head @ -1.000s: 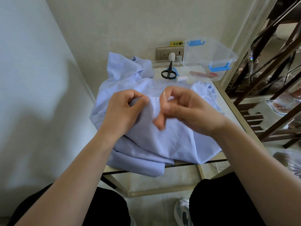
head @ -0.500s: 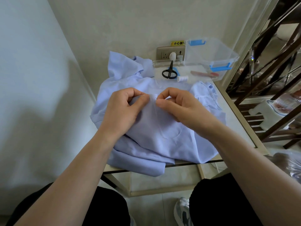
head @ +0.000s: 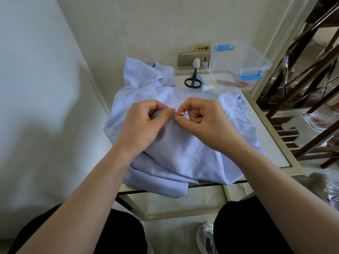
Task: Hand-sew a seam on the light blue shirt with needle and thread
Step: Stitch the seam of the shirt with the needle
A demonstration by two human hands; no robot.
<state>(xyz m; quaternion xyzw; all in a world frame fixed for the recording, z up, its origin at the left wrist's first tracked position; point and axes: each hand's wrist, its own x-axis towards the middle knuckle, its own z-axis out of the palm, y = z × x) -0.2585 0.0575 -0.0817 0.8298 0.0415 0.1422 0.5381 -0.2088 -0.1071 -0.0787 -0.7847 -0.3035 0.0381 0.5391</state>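
at the upper middle of the light blue shirt (head: 183, 162), which lies crumpled over the table (head: 269, 143), we find both hands meeting on one raised fold (head: 158, 114). the left hand (head: 141, 129) pinches that fold between thumb and curled fingers. the right hand (head: 207, 123) is clamped on the needle (head: 187, 114) between thumb and forefinger, just right of the fold. the needle's long axis runs roughly level, its tip toward the left hand and at the cloth; whether it has entered we cannot tell. a loop of pale thread (head: 190, 154) trails on the shirt below the right hand. we judge a stitch is in hand: the right hand, nearer the needle, must push leftward through the fold. risk: the tip meets the left fingertips. beyond the shirt's far edge lie scissors (head: 192, 82), a spool (head: 207, 88) and a clear box (head: 238, 59).
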